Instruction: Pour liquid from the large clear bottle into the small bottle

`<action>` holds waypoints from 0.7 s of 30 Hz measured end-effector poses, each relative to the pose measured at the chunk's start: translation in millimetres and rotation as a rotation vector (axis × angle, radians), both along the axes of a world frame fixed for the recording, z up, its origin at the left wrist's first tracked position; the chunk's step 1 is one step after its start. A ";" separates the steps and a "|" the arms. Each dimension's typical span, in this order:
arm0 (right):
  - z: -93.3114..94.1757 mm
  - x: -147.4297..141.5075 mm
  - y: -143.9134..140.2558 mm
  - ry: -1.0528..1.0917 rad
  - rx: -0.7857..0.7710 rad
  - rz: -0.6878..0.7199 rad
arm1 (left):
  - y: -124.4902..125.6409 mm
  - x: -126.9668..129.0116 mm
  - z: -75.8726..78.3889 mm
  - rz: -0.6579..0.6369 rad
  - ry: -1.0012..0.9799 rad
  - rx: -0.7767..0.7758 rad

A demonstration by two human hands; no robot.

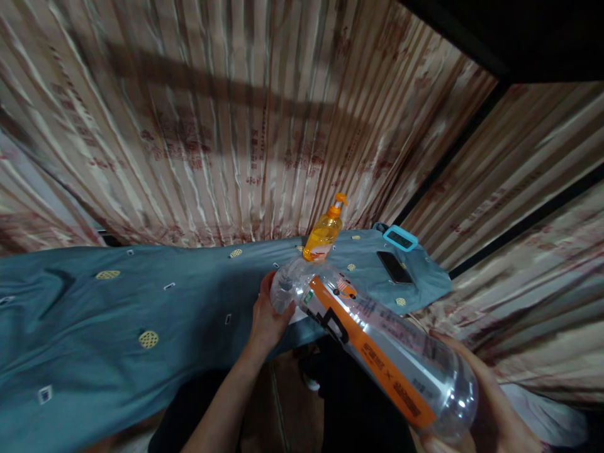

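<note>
A large clear plastic bottle [382, 352] with an orange and grey printed label lies slantwise across the view, its broad base toward the lower right. Around the side near that base, my right hand [491, 396] is closed. My left hand [268, 318] is wrapped round the clear, narrower far end of the bottle, which points up and left. Fingers and reflections hide the mouth there, and I cannot tell whether a cap is on. Just behind this end stands an orange pump bottle [323, 238] holding yellow liquid.
A blue-green cloth [189, 296] with pineapple prints covers the long surface. Toward its right end lie a dark phone [394, 267] and a light-blue framed device [400, 238]. Pleated curtains [226, 126] hang behind and to the right, beside dark frame bars [453, 151].
</note>
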State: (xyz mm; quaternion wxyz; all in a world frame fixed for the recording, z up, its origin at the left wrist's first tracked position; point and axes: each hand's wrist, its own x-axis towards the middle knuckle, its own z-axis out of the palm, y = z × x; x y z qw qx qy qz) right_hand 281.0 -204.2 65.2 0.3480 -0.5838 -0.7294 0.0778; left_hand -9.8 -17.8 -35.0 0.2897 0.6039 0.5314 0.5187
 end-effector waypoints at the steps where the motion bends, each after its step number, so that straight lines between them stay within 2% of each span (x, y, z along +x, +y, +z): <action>1: 0.1 3.9 1.9 -0.003 0.003 0.038 | -0.1 -0.1 -0.1 0.000 0.003 0.003; 21: -2.1 6.6 -0.6 -0.036 0.006 -0.036 | 0.3 1.6 -1.0 0.028 0.030 0.014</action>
